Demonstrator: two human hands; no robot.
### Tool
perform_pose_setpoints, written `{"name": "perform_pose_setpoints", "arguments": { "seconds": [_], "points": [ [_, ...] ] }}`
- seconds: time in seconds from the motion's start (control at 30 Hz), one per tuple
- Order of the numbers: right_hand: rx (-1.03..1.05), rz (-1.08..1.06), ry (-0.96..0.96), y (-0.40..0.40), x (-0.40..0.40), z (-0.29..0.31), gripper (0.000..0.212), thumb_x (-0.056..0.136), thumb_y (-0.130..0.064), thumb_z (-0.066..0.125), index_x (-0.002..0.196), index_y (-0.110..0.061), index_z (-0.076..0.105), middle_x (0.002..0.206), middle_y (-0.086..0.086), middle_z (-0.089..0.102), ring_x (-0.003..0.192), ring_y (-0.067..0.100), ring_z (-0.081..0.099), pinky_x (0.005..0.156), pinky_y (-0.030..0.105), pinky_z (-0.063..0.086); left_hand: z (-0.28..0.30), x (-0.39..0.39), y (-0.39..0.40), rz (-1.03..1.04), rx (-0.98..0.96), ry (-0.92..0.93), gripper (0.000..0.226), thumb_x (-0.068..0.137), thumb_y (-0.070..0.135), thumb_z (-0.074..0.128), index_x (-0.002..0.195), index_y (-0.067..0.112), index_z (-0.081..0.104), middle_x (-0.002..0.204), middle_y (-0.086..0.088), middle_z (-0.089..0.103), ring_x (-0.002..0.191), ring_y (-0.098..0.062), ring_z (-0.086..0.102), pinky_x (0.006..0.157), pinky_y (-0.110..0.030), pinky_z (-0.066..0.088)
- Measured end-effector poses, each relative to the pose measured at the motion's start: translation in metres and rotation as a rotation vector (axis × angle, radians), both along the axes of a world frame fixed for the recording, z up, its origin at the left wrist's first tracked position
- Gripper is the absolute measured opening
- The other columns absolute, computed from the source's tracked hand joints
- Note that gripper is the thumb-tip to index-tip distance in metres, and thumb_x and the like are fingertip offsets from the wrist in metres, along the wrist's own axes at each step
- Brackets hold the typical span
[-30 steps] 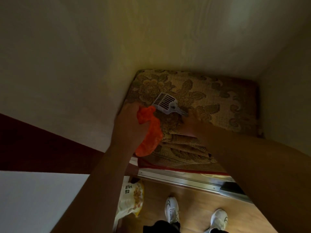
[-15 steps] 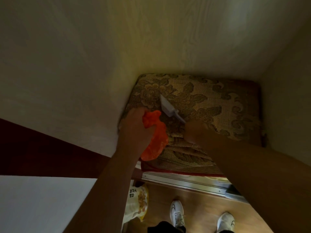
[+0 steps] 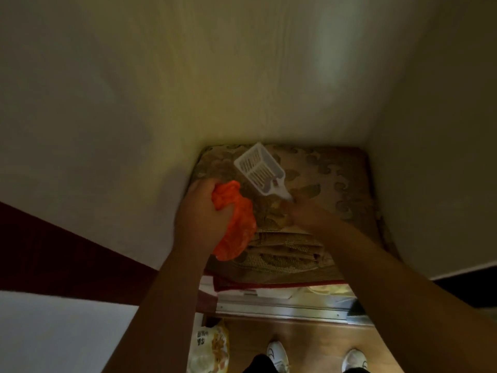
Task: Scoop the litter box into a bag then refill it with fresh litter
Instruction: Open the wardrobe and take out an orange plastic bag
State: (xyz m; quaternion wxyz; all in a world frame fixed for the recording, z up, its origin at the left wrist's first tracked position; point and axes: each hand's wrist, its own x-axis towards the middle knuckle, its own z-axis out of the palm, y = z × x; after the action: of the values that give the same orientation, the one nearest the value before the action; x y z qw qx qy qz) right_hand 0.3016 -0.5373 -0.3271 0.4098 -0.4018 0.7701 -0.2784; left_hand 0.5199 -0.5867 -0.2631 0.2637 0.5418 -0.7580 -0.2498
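A white slotted litter scoop (image 3: pixel 259 170) is held up above a floral-patterned cushion (image 3: pixel 330 181), its basket end tilted up toward the pale wall (image 3: pixel 242 76) and its open side facing the camera. The right hand (image 3: pixel 305 215) grips the scoop's handle at the lower end, fingers curled around it; the hand is blurred and in shadow. Just left of the scoop, the left hand (image 3: pixel 204 211) clutches a crumpled orange plastic bag (image 3: pixel 238 227), fingers closed around its bunched top while the rest of the bag hangs down over the cushion's front part. The bag and the scoop are near each other but not touching. The cushion sits in a narrow recess between 2 pale walls, on top of a red-edged layer (image 3: pixel 269 284). In front of it runs a metal door track (image 3: pixel 282 309), then wooden floor (image 3: pixel 309 337). On the floor at the left stands a yellow and white printed bag (image 3: pixel 211 348). The person's 2 white shoes (image 3: pixel 277 355) show at the bottom edge. No litter box is in view.
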Motion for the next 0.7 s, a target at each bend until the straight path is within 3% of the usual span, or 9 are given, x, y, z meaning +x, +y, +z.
{"name": "perform_pose_setpoints", "arguments": {
  "seconds": [0.03, 0.13, 0.23, 0.3, 0.4, 0.47, 0.57, 0.63, 0.7],
  "points": [
    [-0.005, 0.006, -0.051, 0.013, -0.002, 0.014, 0.036, 0.101, -0.048, 0.051, 0.126, -0.023, 0.057, 0.113, 0.005, 0.065, 0.099, 0.021, 0.063, 0.084, 0.039, 0.052, 0.004, -0.003, 0.002, -0.013, 0.004, -0.009, 0.042, 0.087, 0.020, 0.070, 0.128, 0.018, 0.062, 0.117, 0.002, 0.056, 0.104, -0.016, 0.056, 0.089, -0.032, 0.046],
    [-0.013, -0.025, -0.116, 0.053, -0.015, 0.043, 0.048, 0.093, -0.062, 0.054, 0.125, -0.027, 0.061, 0.112, 0.001, 0.068, 0.101, 0.020, 0.064, 0.087, 0.038, 0.053, 0.016, -0.018, 0.009, -0.080, -0.006, -0.013, 0.046, 0.086, 0.019, 0.072, 0.130, 0.018, 0.061, 0.126, -0.005, 0.058, 0.114, -0.024, 0.058, 0.098, -0.036, 0.047],
    [-0.081, -0.129, -0.094, 0.090, -0.026, 0.068, 0.027, 0.094, -0.046, 0.065, 0.110, -0.024, 0.068, 0.100, 0.006, 0.073, 0.091, 0.020, 0.070, 0.071, 0.032, 0.054, 0.027, -0.037, 0.019, -0.156, -0.019, -0.002, 0.048, 0.083, 0.018, 0.074, 0.129, 0.020, 0.062, 0.127, -0.004, 0.059, 0.116, -0.024, 0.058, 0.095, -0.031, 0.044],
    [-0.126, -0.197, -0.036, 0.111, -0.035, 0.079, 0.015, 0.095, -0.033, 0.067, 0.100, -0.020, 0.071, 0.088, 0.006, 0.075, 0.080, 0.017, 0.072, 0.068, 0.036, 0.058, 0.032, -0.050, 0.028, -0.196, -0.037, -0.001, 0.044, 0.082, 0.018, 0.074, 0.125, 0.021, 0.064, 0.123, -0.004, 0.061, 0.113, -0.023, 0.059, 0.091, -0.029, 0.041],
    [-0.192, -0.253, 0.053, 0.143, -0.041, 0.104, 0.011, 0.098, -0.013, 0.056, 0.096, -0.018, 0.065, 0.078, -0.003, 0.069, 0.062, 0.004, 0.066, 0.052, 0.016, 0.051, 0.042, -0.071, 0.048, -0.256, -0.071, -0.004, 0.042, 0.082, 0.019, 0.075, 0.123, 0.021, 0.064, 0.122, -0.002, 0.062, 0.112, -0.021, 0.058, 0.090, -0.026, 0.038],
    [-0.224, -0.295, 0.143, 0.162, -0.044, 0.113, 0.012, 0.098, -0.024, 0.056, 0.105, -0.019, 0.065, 0.089, -0.001, 0.071, 0.081, 0.013, 0.069, 0.069, 0.024, 0.055, 0.047, -0.083, 0.062, -0.306, -0.075, 0.001, 0.040, 0.083, 0.020, 0.075, 0.121, 0.023, 0.065, 0.121, -0.001, 0.061, 0.109, -0.019, 0.057, 0.088, -0.026, 0.038],
    [-0.331, -0.339, 0.099, 0.194, -0.038, 0.132, 0.039, 0.093, -0.059, 0.051, 0.124, -0.038, 0.060, 0.109, -0.007, 0.072, 0.103, 0.015, 0.068, 0.092, 0.040, 0.054, 0.050, -0.097, 0.087, -0.351, -0.067, 0.003, 0.039, 0.083, 0.020, 0.076, 0.120, 0.025, 0.064, 0.120, 0.001, 0.060, 0.108, -0.019, 0.057, 0.087, -0.029, 0.039],
    [-0.342, -0.330, 0.171, 0.217, -0.036, 0.140, 0.038, 0.095, -0.061, 0.046, 0.122, -0.038, 0.061, 0.109, -0.009, 0.071, 0.104, 0.013, 0.066, 0.093, 0.037, 0.053, 0.052, -0.104, 0.105, -0.361, -0.052, 0.007, 0.042, 0.084, 0.023, 0.076, 0.124, 0.026, 0.062, 0.121, 0.003, 0.058, 0.111, -0.019, 0.056, 0.090, -0.030, 0.041],
    [-0.312, -0.317, 0.277, 0.244, -0.035, 0.151, 0.029, 0.101, -0.050, 0.045, 0.113, -0.031, 0.063, 0.101, -0.006, 0.070, 0.096, 0.014, 0.066, 0.086, 0.034, 0.052, 0.059, -0.110, 0.129, -0.379, -0.053, 0.031, 0.042, 0.086, 0.024, 0.075, 0.126, 0.026, 0.061, 0.118, 0.007, 0.055, 0.109, -0.014, 0.052, 0.090, -0.030, 0.040]
  ]
}}
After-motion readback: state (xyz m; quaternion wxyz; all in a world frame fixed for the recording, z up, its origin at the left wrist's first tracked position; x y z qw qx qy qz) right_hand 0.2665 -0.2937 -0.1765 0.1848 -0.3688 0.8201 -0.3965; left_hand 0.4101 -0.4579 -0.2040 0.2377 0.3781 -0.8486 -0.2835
